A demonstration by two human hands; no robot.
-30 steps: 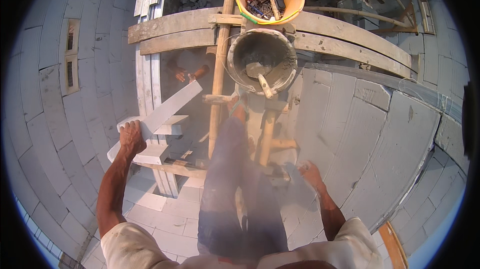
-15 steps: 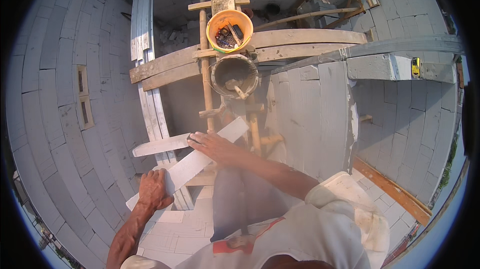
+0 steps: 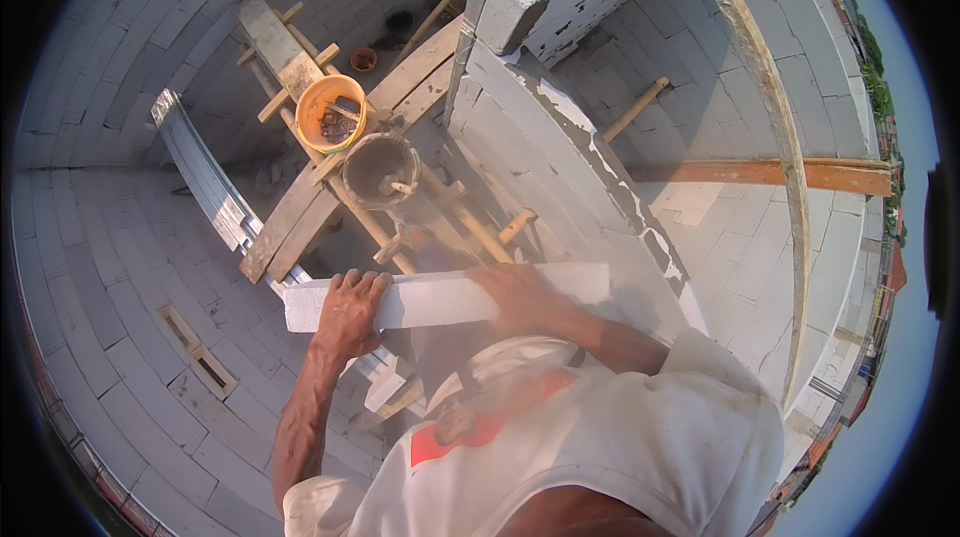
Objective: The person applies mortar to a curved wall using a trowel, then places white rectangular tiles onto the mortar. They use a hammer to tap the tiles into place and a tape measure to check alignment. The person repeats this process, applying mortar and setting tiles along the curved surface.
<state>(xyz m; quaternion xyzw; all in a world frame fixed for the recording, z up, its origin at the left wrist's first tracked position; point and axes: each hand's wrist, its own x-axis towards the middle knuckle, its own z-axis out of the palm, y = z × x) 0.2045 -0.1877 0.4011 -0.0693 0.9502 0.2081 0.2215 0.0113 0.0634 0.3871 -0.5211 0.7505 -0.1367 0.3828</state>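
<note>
the left hand (image 3: 352, 315) grips a long white aerated-concrete block (image 3: 435, 301) near its left end; the right hand (image 3: 518, 301) lies across it farther along, its grip too hazy to tell, perhaps balancing the length. the block spans crosswise before the shirt (image 3: 650, 417), the mortar bucket (image 3: 366, 196) beyond.

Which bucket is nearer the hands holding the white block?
The grey bucket, with a pale handle inside it; the orange bucket stands farther off, beyond it.
</note>
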